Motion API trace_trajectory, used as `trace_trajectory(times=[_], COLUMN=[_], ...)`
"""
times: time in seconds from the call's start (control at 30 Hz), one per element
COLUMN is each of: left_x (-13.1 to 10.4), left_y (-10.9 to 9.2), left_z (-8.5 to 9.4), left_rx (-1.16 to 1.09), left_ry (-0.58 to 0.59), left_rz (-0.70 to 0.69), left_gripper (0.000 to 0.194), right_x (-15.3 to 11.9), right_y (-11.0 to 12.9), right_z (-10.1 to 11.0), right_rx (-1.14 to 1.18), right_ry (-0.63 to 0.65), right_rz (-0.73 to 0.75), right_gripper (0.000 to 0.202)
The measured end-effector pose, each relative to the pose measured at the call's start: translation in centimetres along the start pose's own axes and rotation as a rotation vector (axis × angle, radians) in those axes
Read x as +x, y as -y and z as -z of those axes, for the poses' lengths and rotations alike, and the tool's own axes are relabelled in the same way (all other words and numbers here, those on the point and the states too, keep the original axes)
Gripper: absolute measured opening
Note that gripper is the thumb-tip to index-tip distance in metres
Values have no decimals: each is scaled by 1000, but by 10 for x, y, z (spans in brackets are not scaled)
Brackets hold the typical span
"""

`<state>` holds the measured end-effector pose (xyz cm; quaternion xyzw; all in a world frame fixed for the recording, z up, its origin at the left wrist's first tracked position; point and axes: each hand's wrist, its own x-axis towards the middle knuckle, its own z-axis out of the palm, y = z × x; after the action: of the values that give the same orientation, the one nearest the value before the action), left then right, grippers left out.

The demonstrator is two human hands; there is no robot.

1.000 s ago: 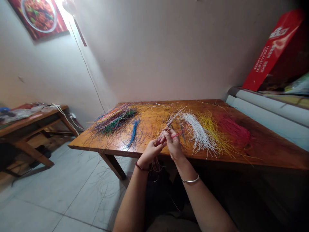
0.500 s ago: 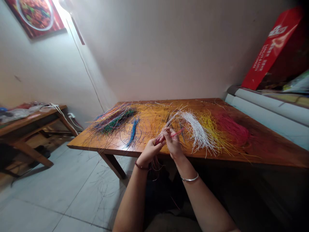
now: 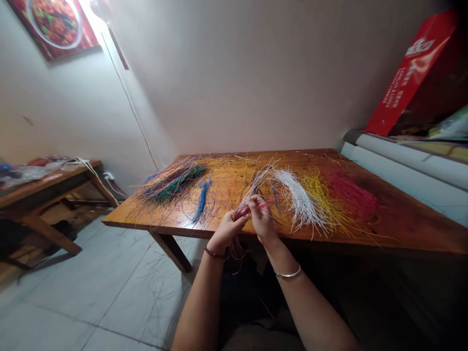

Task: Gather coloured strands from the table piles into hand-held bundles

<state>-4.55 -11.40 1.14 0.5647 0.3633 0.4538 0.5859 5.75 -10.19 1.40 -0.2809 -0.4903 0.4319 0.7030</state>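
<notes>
My left hand [image 3: 229, 229] is closed around a bundle of thin, wire-like strands [image 3: 259, 179] at the table's front edge. The pale ends fan out beyond my fingers, and more ends hang below the hand. My right hand [image 3: 262, 222] pinches pink-red strands [image 3: 269, 201] close against the bundle; its fingertips meet those of the left. Just right of my hands lies a pile of white strands [image 3: 302, 200], with yellow strands [image 3: 319, 190] beside it. A small blue bunch [image 3: 201, 201] is to the left. How the strands cross between my fingers is hidden.
The wooden table [image 3: 409, 229] also bears pink strands [image 3: 353, 195] at right and a mixed-colour heap [image 3: 171, 180] at left. A red box [image 3: 405, 78] stands on a white unit [image 3: 398, 161]. A second table [image 3: 47, 183] holds plastic bags at far left.
The pale ends of the bundle have straightened and tilted slightly up. My right fingers have shifted a little on the pink-red strands; my left hand keeps its hold.
</notes>
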Motion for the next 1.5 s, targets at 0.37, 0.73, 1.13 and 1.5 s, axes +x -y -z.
trace_trajectory(times=[0.37,0.73,1.13,1.5], left_x=[-1,-2,-2,-1], left_y=[-3,-1,-1,-2], left_z=[-1,1,0,0], left_rx=[2,48,20,24], left_ry=[-28,-28,-21,-68], left_rz=[-6,-32,-50,-55], left_gripper=[37,36,35,34], right_x=[0,-2,-5,-2], right_y=[-5,-8,4,-5], right_z=[7,7,7,7], right_rx=[-128,-31,131,71], right_ry=[-85,-121,43,11], right_rz=[-27,-89,-95,-90], right_gripper=[29,27,22,15])
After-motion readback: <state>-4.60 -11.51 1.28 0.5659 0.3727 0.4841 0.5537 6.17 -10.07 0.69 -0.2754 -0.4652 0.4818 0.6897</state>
